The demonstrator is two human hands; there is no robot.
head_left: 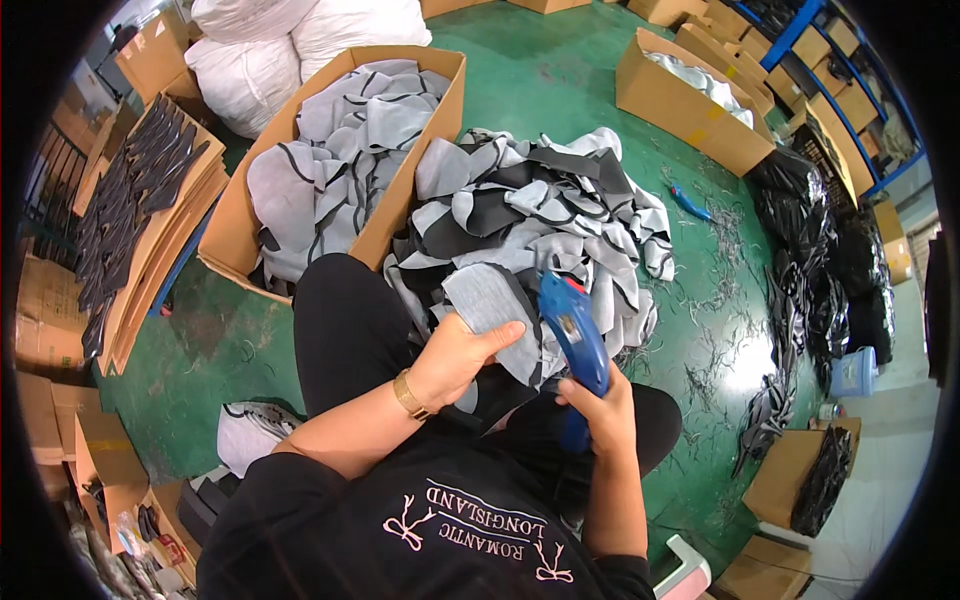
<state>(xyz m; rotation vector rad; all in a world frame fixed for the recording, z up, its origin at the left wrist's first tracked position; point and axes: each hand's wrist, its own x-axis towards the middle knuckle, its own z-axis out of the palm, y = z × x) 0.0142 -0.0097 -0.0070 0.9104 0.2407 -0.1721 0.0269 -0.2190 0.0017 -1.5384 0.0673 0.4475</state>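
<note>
Ctr frame, we pinched grey fabric pc (484, 292) in L hand (452, 358) fingers; R hand (606, 408) fingers wrapped blue tool (577, 335) just right of it, axis near-vert.

The fabric pile (560, 200) lies on the floor (530, 60) before the person (420, 540). A carton of fabric (232, 262) stands left of the pile, with sacks (245, 85) behind that carton. A cardboard stack (165, 265) stands farther left. A second carton (680, 118) stands rightward, beyond the pile. Scraps (715, 350) lie between the pile and the bags (800, 205) at right. The cutter (578, 330) in the right hand (607, 415) is right of the fabric piece (487, 300) in the left hand (452, 362).
</note>
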